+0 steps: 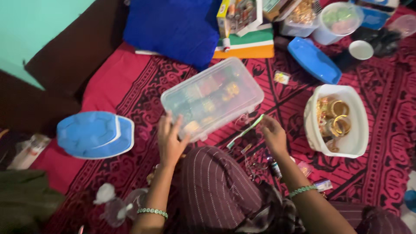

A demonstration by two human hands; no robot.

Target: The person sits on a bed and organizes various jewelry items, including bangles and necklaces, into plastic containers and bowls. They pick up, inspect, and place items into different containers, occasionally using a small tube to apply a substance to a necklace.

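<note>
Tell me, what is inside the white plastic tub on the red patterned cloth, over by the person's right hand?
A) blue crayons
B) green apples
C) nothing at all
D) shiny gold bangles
D: the white plastic tub holds a pile of round, shiny gold bangles, and it sits on the red patterned cloth just beyond the right hand.

Blue lid, white tub of bangles
</note>
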